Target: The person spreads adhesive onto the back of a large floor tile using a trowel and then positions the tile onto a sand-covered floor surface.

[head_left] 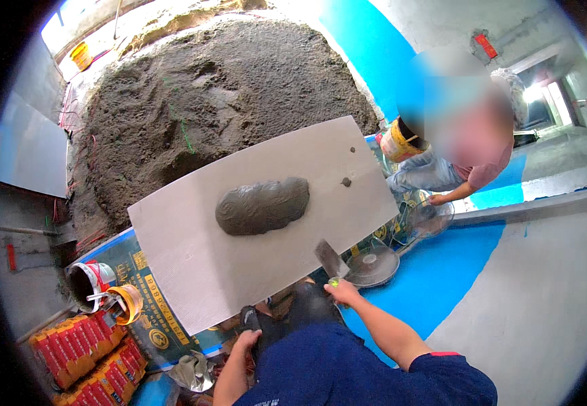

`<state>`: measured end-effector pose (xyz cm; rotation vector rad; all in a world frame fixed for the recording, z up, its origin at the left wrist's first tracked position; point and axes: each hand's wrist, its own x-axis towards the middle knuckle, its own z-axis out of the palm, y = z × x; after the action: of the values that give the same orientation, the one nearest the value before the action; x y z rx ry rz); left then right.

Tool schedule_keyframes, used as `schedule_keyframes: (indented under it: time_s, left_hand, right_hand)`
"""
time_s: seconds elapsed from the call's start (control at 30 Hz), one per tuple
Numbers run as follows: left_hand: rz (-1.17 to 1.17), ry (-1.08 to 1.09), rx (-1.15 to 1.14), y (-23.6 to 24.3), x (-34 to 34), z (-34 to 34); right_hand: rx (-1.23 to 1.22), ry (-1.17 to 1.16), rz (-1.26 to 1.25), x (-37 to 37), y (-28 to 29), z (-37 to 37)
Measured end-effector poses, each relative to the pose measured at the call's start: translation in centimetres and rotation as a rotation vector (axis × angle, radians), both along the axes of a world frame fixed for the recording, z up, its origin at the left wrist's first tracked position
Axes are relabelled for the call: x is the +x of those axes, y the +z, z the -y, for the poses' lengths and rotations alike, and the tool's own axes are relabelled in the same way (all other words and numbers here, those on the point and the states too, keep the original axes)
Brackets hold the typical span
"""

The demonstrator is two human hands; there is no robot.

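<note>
A large pale tile or board (pixel 199 271) lies tilted across the middle, its light face up. On it sits a thick oval mound of wet grey mortar (pixel 263 206), with two small dabs near the far right edge. My right hand (pixel 341 291) is closed around the yellow-green handle of a trowel (pixel 331 258). The trowel's flat grey blade is over the board's near right edge, apart from the mound. My left hand (pixel 247 338) is low beside my dark trouser leg, near the board's front edge. Its fingers are too small and partly hidden to read.
Rough grey mortar (pixel 239 81) covers the floor beyond the board. A co-worker (pixel 483 149) crouches at right beside a bucket (pixel 402 140). A round fan-like disc (pixel 372 265) lies right of the trowel. Buckets (pixel 128 303) and stacked red-orange bags (pixel 87 348) stand at left.
</note>
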<state>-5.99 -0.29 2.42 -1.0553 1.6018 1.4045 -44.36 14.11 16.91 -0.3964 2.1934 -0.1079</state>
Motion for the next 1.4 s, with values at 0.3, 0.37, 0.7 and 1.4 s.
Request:
schedule_keyframes:
  time_s: [0.3,0.37,0.7,1.4]
  left_hand:
    - [0.343,0.057,-0.15,4.0,-3.5,-7.9]
    - [0.415,0.202,0.028,7.8,-10.0,-8.6]
    - [0.64,-0.074,-0.029,6.3,-19.1,-8.8]
    - [0.706,-0.121,-0.197,-1.4,-19.8,-10.0]
  right_hand:
    - [-0.162,0.079,0.076,-6.7,-8.6,15.5]
    - [-0.162,0.074,0.032,-8.6,-13.1,15.8]
    - [-0.097,0.172,-0.035,-16.5,-22.5,18.1]
    - [-0.398,-0.421,0.555,-4.3,-27.9,17.0]
